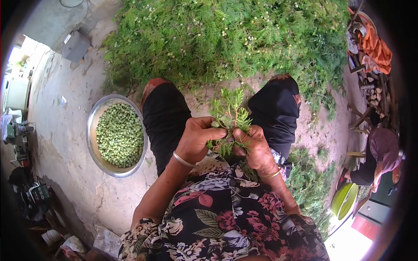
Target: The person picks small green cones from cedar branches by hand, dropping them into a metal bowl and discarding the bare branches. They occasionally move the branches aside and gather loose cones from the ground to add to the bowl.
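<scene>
Between my knees, both hands meet on a small green conifer sprig [235,104] with flat, scaly leaves. My left hand [197,138] pinches it between thumb and fingers on the left side. On the other side, my right hand [254,145] has its thumb and fingers closed on the same sprig. Whether a cone sits under the fingertips is hidden. To the left of my leg stands a metal basin [90,137] holding many small green cones [119,135].
A large heap of cut conifer branches [217,39] lies ahead of my feet. More sprigs [307,187] are on the ground at right. Another person [381,152] sits at far right near a yellow-green basin [344,201]. Stacked firewood [375,98] and an orange cloth [375,48] are beyond.
</scene>
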`<state>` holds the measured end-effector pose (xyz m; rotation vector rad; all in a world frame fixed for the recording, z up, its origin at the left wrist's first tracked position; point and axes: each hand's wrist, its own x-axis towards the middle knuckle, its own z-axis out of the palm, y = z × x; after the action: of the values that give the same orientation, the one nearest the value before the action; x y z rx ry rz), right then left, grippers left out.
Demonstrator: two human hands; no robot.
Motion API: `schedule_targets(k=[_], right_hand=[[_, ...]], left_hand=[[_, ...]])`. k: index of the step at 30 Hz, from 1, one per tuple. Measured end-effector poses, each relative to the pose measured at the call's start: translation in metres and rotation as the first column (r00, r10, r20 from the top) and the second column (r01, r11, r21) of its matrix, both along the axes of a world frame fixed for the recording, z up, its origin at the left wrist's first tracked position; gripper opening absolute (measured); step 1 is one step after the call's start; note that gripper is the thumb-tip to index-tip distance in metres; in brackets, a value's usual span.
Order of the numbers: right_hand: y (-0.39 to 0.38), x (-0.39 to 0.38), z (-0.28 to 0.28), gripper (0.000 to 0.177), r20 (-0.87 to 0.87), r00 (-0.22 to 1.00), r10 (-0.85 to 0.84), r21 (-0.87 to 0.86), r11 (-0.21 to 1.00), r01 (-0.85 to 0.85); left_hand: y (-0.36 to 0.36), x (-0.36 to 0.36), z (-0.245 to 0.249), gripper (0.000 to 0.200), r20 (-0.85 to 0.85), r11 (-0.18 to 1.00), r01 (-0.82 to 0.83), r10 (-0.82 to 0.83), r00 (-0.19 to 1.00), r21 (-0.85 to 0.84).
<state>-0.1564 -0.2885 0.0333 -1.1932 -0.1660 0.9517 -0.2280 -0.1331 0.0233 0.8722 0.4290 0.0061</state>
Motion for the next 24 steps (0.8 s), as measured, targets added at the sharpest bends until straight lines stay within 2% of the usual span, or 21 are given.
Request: schedule_targets(k=[2,3,4,5,6,7,8,9,10,11,13,15,16,18,19,22,24], right_hand=[[-0.001,0.0,0.001,0.02,0.016,1.0,0.022,-0.008,1.0,-0.022],[-0.001,-0.001,0.002,0.019,0.033,0.999,0.042,-0.017,0.999,-0.042],[-0.001,-0.003,0.005,0.019,0.033,0.999,0.042,-0.017,0.999,-0.042],[0.0,-0.006,0.007,0.019,-0.025,0.999,-0.032,-0.026,0.999,0.031],[0.002,-0.007,0.009,0.019,-0.08,0.991,-0.103,-0.039,0.994,0.1],[0.002,-0.006,0.01,0.019,-0.079,0.992,-0.096,-0.038,0.995,0.094],[0.002,-0.005,0.01,0.019,-0.094,0.984,-0.154,-0.014,0.988,0.153],[0.0,-0.005,0.01,0.018,-0.113,0.97,-0.215,0.006,0.976,0.217],[-0.003,0.0,0.009,0.019,-0.091,0.989,-0.118,0.038,0.992,0.121],[-0.002,-0.001,0.007,0.019,-0.09,0.989,-0.118,0.038,0.992,0.121],[0.001,-0.003,0.004,0.02,-0.058,0.994,-0.096,-0.017,0.995,0.096],[0.001,-0.002,0.003,0.021,-0.048,0.996,-0.071,-0.014,0.997,0.07],[0.001,-0.001,0.003,0.021,-0.036,0.998,-0.055,-0.011,0.998,0.054],[0.004,-0.002,0.005,0.022,-0.047,0.994,-0.101,-0.026,0.995,0.1],[0.004,-0.002,0.006,0.022,-0.058,0.987,-0.152,-0.043,0.988,0.149],[0.003,-0.003,0.002,0.023,-0.052,0.99,-0.135,-0.005,0.991,0.135],[0.003,-0.003,0.001,0.023,-0.034,0.993,-0.115,-0.005,0.993,0.115]], left_hand=[[0.002,-0.001,0.003,0.012,-0.018,0.998,-0.033,0.034,0.999,0.045],[0.007,-0.003,0.007,0.009,0.041,0.94,0.02,-0.037,0.998,0.341],[0.01,-0.004,0.009,0.006,0.078,0.793,0.05,-0.122,0.989,0.607],[0.01,-0.003,0.003,0.006,0.078,0.793,0.05,-0.121,0.99,0.607],[0.011,-0.003,-0.009,0.005,0.084,0.649,-0.046,-0.027,0.996,0.759],[0.012,-0.003,-0.018,0.007,0.11,0.466,-0.129,0.068,0.992,0.875],[0.019,-0.008,-0.021,0.007,-0.082,0.776,0.004,0.062,0.995,0.63],[0.022,-0.01,-0.02,0.007,-0.083,0.776,0.005,0.061,0.995,0.631],[0.024,-0.012,-0.016,0.008,-0.075,0.948,-0.073,0.101,0.992,0.31],[0.025,-0.012,-0.015,0.011,-0.083,0.988,-0.148,0.143,0.986,-0.054],[0.027,-0.014,-0.015,0.014,-0.066,0.987,-0.136,0.13,0.989,-0.089],[0.025,-0.015,-0.01,0.015,-0.003,0.97,-0.121,0.123,0.992,-0.209],[0.025,-0.016,-0.01,0.015,-0.003,0.97,-0.124,0.126,0.992,-0.208],[0.026,-0.016,-0.009,0.02,0.016,0.919,-0.097,0.111,0.994,-0.382],[0.026,-0.016,-0.009,0.02,0.016,0.919,-0.097,0.111,0.994,-0.382],[0.023,-0.018,-0.015,0.02,0.051,0.929,-0.113,0.139,0.989,-0.351],[0.02,-0.02,-0.018,0.016,0.001,0.979,-0.106,0.108,0.994,-0.173]])
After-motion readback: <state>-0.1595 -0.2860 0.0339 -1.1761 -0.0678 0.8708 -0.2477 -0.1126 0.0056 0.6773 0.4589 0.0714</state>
